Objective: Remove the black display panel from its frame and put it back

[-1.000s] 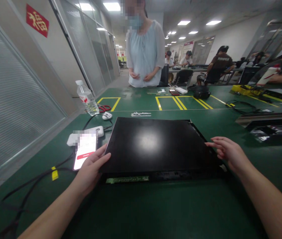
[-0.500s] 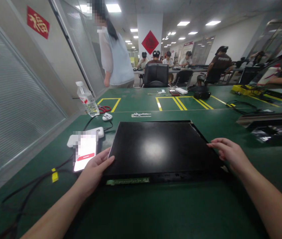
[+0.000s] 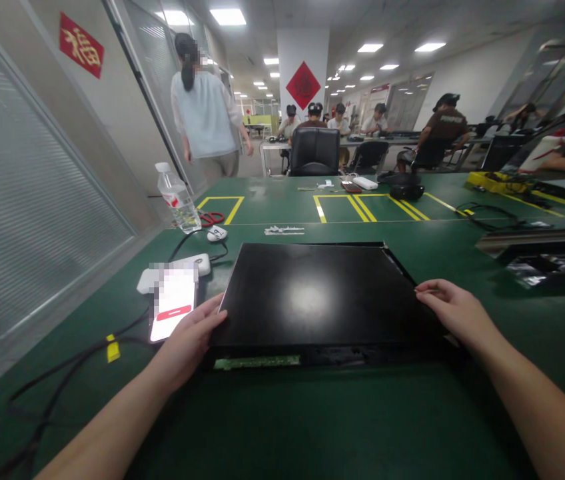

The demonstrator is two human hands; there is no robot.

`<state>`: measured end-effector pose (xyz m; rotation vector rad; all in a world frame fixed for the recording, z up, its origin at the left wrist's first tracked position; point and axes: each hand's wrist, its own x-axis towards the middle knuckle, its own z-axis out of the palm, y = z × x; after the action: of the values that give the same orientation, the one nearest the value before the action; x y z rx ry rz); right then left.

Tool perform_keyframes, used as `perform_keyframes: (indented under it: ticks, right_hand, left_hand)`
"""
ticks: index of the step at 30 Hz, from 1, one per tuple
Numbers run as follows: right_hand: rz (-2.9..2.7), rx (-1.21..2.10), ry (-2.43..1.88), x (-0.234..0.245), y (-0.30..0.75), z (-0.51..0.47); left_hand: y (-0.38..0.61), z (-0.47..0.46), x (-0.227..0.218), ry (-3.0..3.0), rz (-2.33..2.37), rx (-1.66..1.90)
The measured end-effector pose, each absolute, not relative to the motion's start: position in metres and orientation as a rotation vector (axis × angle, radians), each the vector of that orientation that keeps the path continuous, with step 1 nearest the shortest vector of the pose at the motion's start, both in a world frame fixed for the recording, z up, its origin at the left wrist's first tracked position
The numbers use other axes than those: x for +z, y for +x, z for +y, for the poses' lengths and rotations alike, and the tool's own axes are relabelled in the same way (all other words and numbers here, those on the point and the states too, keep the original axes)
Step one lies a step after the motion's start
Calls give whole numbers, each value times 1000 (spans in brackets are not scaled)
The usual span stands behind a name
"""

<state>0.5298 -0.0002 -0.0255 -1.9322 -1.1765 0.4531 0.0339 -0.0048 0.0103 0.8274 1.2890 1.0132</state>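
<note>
A black flat screen panel (image 3: pixel 312 293), glossy with a round light reflection, lies before me on the green table. Along its near edge shows a green circuit board strip (image 3: pixel 257 362). A dark frame edge (image 3: pixel 398 259) sticks out past its far and right sides. My left hand (image 3: pixel 195 333) is closed on the panel's left edge, thumb on top and the other fingers partly hidden. At the opposite edge, my right hand (image 3: pixel 455 310) pinches the rim between thumb and fingertips; whether it grips panel or frame there is hard to see.
Left of the panel are a lit phone (image 3: pixel 175 303), a white power bank (image 3: pixel 197 265), black cables (image 3: pixel 70 360), a water bottle (image 3: pixel 177 197) and red-handled scissors (image 3: pixel 211 218). Metal strips (image 3: pixel 547 257) lie at right. A person (image 3: pixel 207 113) walks beyond the table; others sit farther back.
My right hand's fingers have closed in on the panel's right edge. My left hand stays on the left edge. The person in the background has walked farther away, to the left.
</note>
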Motion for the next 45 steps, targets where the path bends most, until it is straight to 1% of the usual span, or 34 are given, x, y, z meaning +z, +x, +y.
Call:
perform_keyframes:
  ticks: [7, 21, 38, 45]
  right_hand:
    - [-1203, 453, -1920, -27, 531, 0]
    - [-1241, 450, -1984, -34, 538, 3]
    - [-1294, 375, -1938, -34, 535, 2]
    - [-1294, 402, -2001, -30, 533, 0]
  left_hand:
    - [34, -5, 3, 810, 1287, 1078]
    - [42, -8, 19, 838, 1327, 999]
    - [49, -8, 22, 786, 1344, 1009]
    - [51, -8, 27, 783, 1371, 1008]
